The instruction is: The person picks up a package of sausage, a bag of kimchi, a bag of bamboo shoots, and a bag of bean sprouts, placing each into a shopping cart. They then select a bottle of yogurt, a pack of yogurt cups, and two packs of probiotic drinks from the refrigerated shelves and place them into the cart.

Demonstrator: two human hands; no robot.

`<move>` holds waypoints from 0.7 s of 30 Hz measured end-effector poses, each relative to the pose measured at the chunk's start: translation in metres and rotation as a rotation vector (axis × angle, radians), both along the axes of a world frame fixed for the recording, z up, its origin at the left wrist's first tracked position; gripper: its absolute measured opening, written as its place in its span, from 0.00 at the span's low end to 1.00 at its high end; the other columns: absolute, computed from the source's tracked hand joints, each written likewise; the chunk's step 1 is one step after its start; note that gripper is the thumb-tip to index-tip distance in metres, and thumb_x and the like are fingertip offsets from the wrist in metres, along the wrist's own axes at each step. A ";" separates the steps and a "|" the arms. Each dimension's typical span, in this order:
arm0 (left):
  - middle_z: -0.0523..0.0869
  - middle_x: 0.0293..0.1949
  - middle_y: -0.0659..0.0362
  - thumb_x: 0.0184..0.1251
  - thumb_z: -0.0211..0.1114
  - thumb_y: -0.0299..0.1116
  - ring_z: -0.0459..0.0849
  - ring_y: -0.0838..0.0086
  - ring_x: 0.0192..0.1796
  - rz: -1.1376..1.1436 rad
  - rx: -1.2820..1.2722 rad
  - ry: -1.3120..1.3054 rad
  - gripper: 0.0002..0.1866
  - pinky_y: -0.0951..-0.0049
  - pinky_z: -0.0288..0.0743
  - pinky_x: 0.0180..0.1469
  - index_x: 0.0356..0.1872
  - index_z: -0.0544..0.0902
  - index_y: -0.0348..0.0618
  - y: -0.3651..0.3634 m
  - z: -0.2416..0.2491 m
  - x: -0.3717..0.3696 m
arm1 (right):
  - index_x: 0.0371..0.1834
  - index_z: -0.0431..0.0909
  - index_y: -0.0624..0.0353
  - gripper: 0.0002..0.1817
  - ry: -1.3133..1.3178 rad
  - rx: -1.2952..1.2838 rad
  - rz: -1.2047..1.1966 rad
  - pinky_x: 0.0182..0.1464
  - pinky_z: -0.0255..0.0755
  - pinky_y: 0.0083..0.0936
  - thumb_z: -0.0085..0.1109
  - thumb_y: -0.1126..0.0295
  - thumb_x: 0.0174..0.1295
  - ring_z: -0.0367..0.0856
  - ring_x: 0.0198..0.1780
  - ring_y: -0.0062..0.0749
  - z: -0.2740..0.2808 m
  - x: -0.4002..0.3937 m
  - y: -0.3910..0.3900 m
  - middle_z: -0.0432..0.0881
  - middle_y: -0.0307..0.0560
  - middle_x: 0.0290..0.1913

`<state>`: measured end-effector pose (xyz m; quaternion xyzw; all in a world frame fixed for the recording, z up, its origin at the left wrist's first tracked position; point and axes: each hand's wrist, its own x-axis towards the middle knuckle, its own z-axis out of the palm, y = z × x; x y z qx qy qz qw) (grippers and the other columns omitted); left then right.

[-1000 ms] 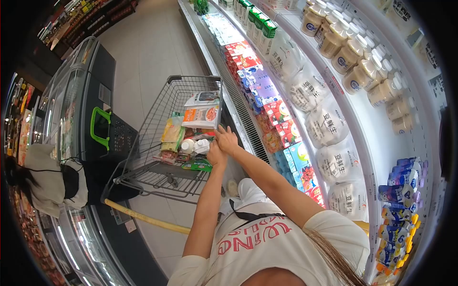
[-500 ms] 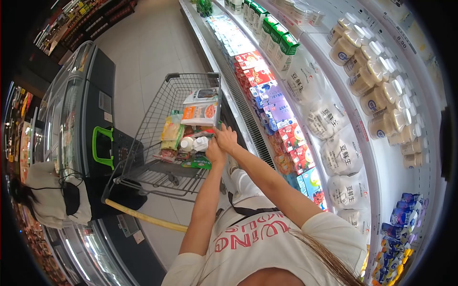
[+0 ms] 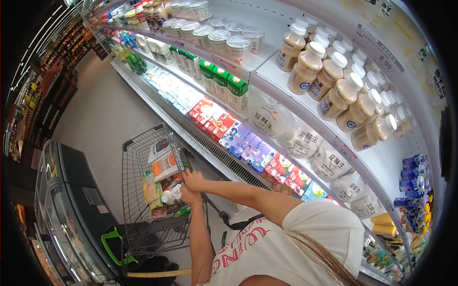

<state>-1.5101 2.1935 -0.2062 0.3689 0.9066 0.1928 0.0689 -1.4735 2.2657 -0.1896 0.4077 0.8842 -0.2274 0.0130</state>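
While the wire cart (image 3: pixel 144 134) stood near the chilled shelves (image 3: pixel 305 119), the right hand (image 3: pixel 193 181) was kinda curled onto its thin side rim. Left hand (image 3: pixel 191 195) was right beside it, but I couldn't tell how closed. Inside: glossy flat packets (image 3: pixel 164 164), rounded white bottle (image 3: pixel 167 198).

hands (image 3: pixel 192 181) on shopping cart (image 3: pixel 128 144) side | groceries (image 3: pixel 165 166) inside | white-capped bottles (image 3: pixel 327 78) on shelf (image 3: pixel 305 109)
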 end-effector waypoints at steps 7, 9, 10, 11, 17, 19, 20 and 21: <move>0.82 0.36 0.47 0.71 0.51 0.33 0.83 0.50 0.35 0.018 -0.026 0.095 0.11 0.53 0.77 0.36 0.41 0.78 0.36 0.044 -0.008 -0.049 | 0.62 0.64 0.64 0.30 0.195 -0.217 -0.027 0.48 0.74 0.46 0.59 0.61 0.58 0.79 0.49 0.57 0.050 0.040 0.030 0.70 0.61 0.58; 0.82 0.38 0.47 0.71 0.50 0.33 0.83 0.49 0.37 -0.015 -0.006 0.099 0.13 0.53 0.77 0.38 0.44 0.78 0.36 0.050 -0.015 -0.068 | 0.59 0.64 0.65 0.28 0.241 -0.228 -0.087 0.48 0.74 0.45 0.60 0.61 0.59 0.78 0.49 0.59 0.061 0.059 0.033 0.71 0.62 0.55; 0.82 0.38 0.47 0.71 0.50 0.33 0.83 0.49 0.38 -0.025 -0.007 0.096 0.13 0.53 0.77 0.39 0.44 0.78 0.35 0.052 -0.017 -0.077 | 0.56 0.65 0.65 0.27 0.279 -0.209 -0.119 0.47 0.74 0.46 0.60 0.61 0.58 0.78 0.48 0.60 0.063 0.067 0.034 0.72 0.62 0.52; 0.82 0.39 0.47 0.71 0.50 0.33 0.83 0.49 0.38 -0.031 -0.004 0.095 0.13 0.53 0.76 0.40 0.44 0.78 0.34 0.057 -0.015 -0.084 | 0.53 0.66 0.66 0.25 0.316 -0.186 -0.146 0.46 0.75 0.47 0.60 0.61 0.58 0.78 0.46 0.60 0.067 0.074 0.036 0.73 0.62 0.49; 0.82 0.43 0.45 0.71 0.49 0.32 0.83 0.49 0.41 -0.083 0.003 0.106 0.14 0.53 0.76 0.42 0.46 0.78 0.33 0.080 -0.024 -0.129 | 0.55 0.68 0.68 0.24 0.547 -0.020 -0.335 0.52 0.71 0.44 0.57 0.63 0.61 0.76 0.51 0.56 0.138 0.127 0.038 0.75 0.63 0.48; 0.82 0.43 0.44 0.71 0.49 0.33 0.83 0.49 0.42 -0.107 -0.028 0.101 0.15 0.52 0.77 0.43 0.46 0.78 0.32 0.087 -0.021 -0.138 | 0.56 0.68 0.67 0.23 0.634 0.063 -0.397 0.52 0.71 0.44 0.56 0.64 0.62 0.76 0.52 0.56 0.178 0.142 0.042 0.76 0.61 0.49; 0.82 0.43 0.44 0.70 0.50 0.33 0.83 0.49 0.42 -0.105 -0.049 0.093 0.15 0.52 0.77 0.43 0.45 0.78 0.31 0.092 -0.018 -0.142 | 0.56 0.69 0.66 0.22 0.620 0.050 -0.458 0.51 0.71 0.44 0.56 0.65 0.63 0.76 0.52 0.55 0.206 0.148 0.044 0.76 0.61 0.50; 0.82 0.42 0.44 0.70 0.50 0.33 0.83 0.49 0.42 -0.106 -0.064 0.081 0.15 0.52 0.77 0.43 0.45 0.78 0.31 0.098 -0.017 -0.149 | 0.56 0.69 0.65 0.21 0.601 0.045 -0.521 0.51 0.71 0.44 0.55 0.65 0.64 0.76 0.52 0.55 0.228 0.153 0.046 0.76 0.60 0.50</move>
